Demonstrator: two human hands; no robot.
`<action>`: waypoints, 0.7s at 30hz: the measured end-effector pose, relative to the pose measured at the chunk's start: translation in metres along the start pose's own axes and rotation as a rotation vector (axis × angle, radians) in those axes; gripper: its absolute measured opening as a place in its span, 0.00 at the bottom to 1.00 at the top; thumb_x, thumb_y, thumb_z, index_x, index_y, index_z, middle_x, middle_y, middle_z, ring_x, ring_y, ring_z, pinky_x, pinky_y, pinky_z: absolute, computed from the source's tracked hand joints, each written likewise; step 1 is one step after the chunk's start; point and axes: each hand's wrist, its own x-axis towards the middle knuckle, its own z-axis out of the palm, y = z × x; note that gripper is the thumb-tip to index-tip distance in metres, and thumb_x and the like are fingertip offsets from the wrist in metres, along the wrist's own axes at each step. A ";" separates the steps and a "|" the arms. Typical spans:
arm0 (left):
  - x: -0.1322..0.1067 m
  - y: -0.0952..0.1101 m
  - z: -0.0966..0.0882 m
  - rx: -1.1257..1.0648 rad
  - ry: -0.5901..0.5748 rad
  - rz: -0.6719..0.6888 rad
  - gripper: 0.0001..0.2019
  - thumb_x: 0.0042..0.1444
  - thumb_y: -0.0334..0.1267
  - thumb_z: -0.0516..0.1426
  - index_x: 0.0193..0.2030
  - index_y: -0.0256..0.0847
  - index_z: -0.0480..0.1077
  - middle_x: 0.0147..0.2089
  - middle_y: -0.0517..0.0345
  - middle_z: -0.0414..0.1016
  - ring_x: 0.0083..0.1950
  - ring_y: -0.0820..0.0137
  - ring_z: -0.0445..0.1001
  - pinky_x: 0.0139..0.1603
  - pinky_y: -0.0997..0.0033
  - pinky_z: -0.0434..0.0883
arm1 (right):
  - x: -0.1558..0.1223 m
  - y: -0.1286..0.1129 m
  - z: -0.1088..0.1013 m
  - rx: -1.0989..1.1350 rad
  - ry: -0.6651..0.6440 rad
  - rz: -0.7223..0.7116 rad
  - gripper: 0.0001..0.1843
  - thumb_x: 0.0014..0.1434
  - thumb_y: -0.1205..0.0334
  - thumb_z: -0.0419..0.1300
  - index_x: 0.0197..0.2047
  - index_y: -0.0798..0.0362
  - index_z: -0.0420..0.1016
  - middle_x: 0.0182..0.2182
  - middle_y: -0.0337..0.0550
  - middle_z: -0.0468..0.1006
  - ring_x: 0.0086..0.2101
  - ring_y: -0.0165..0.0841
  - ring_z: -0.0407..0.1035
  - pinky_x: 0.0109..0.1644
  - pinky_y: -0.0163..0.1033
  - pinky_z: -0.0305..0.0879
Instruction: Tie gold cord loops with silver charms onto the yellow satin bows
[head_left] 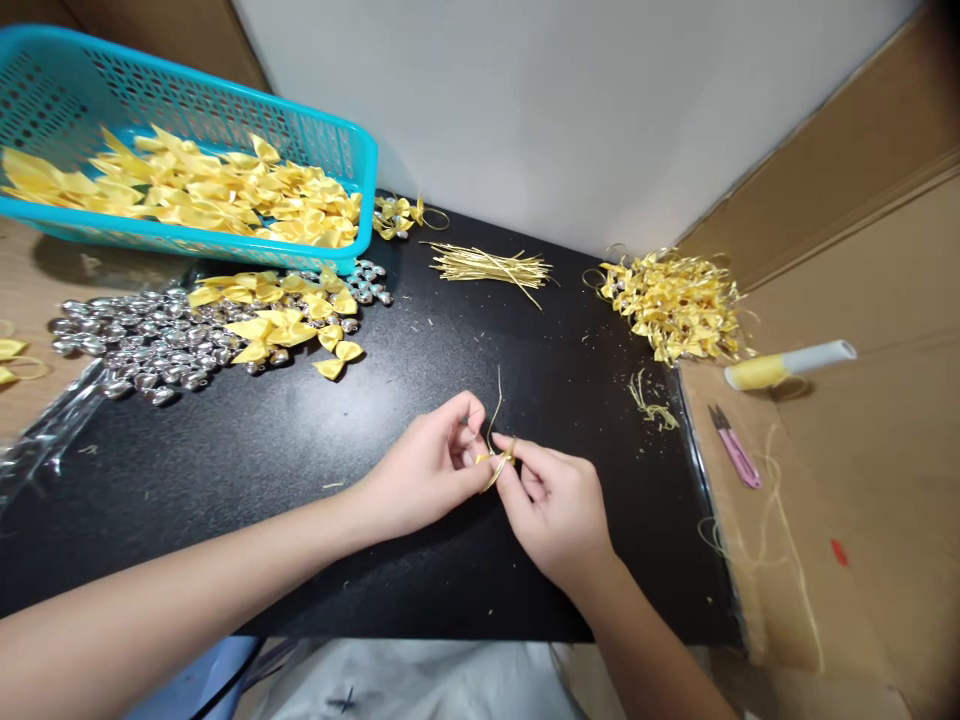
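My left hand (439,460) and my right hand (555,500) meet over the black table, fingertips close together. Between them is a thin gold cord (501,468), partly looped, with one loose end standing up above the fingers. A scrap of yellow ribbon shows at my left fingertips; most of it is hidden. Both hands are closed in a pinch, the right thumb and forefinger on the looped cord. Farther back lies a bundle of cut gold cords (491,265).
A turquoise basket (364,190) of yellow bows stands at back left. Silver beads (161,340) and loose bows (277,330) lie before it. At right are a heap of gold-looped bows (675,305), cord scraps (652,400), pink snips (735,447) and a ribbon roll (787,365).
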 end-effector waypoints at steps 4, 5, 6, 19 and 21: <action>-0.001 0.000 -0.001 0.120 -0.023 0.024 0.14 0.54 0.34 0.58 0.34 0.44 0.52 0.24 0.69 0.65 0.25 0.76 0.64 0.27 0.77 0.60 | 0.002 0.000 -0.004 0.147 -0.147 0.188 0.13 0.58 0.59 0.57 0.34 0.55 0.82 0.14 0.30 0.53 0.18 0.24 0.49 0.23 0.33 0.47; -0.002 0.000 -0.001 0.146 -0.028 0.031 0.13 0.54 0.35 0.58 0.34 0.44 0.53 0.24 0.69 0.66 0.25 0.76 0.65 0.27 0.77 0.60 | 0.002 0.000 -0.005 0.212 -0.176 0.227 0.13 0.58 0.59 0.57 0.33 0.55 0.82 0.15 0.30 0.53 0.18 0.24 0.48 0.23 0.32 0.46; -0.002 -0.001 -0.002 0.164 -0.031 0.037 0.13 0.54 0.35 0.58 0.34 0.44 0.53 0.25 0.68 0.67 0.25 0.76 0.66 0.27 0.77 0.60 | 0.003 0.000 -0.006 0.272 -0.191 0.260 0.13 0.58 0.59 0.57 0.32 0.56 0.82 0.15 0.30 0.52 0.18 0.24 0.47 0.23 0.32 0.46; 0.003 0.011 -0.003 -0.282 -0.046 -0.087 0.21 0.47 0.32 0.64 0.33 0.44 0.50 0.22 0.69 0.74 0.22 0.78 0.70 0.28 0.78 0.66 | 0.007 -0.004 -0.005 0.704 -0.171 0.186 0.13 0.61 0.54 0.57 0.30 0.53 0.71 0.24 0.41 0.75 0.29 0.32 0.72 0.34 0.35 0.69; 0.004 0.013 -0.008 -0.318 -0.024 -0.141 0.23 0.46 0.33 0.65 0.33 0.44 0.51 0.22 0.67 0.76 0.20 0.78 0.69 0.25 0.80 0.64 | 0.007 -0.004 -0.009 0.728 -0.209 0.142 0.14 0.61 0.51 0.57 0.30 0.52 0.70 0.23 0.38 0.72 0.27 0.30 0.69 0.32 0.34 0.68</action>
